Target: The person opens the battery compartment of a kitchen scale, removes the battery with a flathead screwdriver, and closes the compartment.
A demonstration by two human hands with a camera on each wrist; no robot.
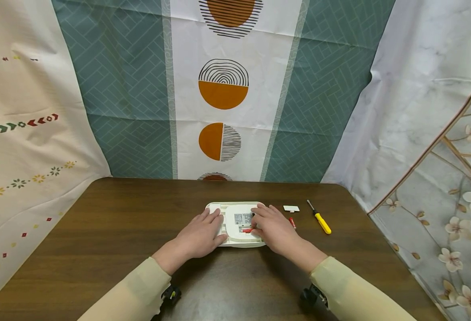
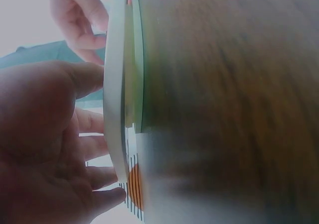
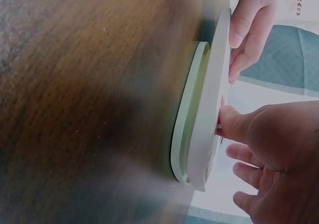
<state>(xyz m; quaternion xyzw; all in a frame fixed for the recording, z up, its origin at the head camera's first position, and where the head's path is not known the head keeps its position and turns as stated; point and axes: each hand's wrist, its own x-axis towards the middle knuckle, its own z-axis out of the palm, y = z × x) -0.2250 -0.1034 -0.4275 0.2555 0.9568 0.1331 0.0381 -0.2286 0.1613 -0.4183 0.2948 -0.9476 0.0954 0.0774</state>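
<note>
A flat white device (image 1: 227,236) with rounded corners lies on the table, its label and battery compartment facing up. My left hand (image 1: 201,232) rests on its left end, fingers spread over the top and thumb at the near edge. Over the right part is my right hand (image 1: 275,227), its thumb and index finger at a red battery (image 1: 246,230) in the compartment. Seen from the right wrist, the thumb tip covers part of this battery, and a silver end shows beside it. The other fingers of that hand (image 3: 279,154) stay loosely bent. My index fingertip is mostly hidden there.
Right of the device lie a small white cover (image 1: 291,208) and another red battery (image 1: 292,223). Farther right is a screwdriver (image 1: 319,217) with a yellow handle. Patterned cloths (image 1: 135,89) hang behind and beside the brown wooden table (image 1: 139,200).
</note>
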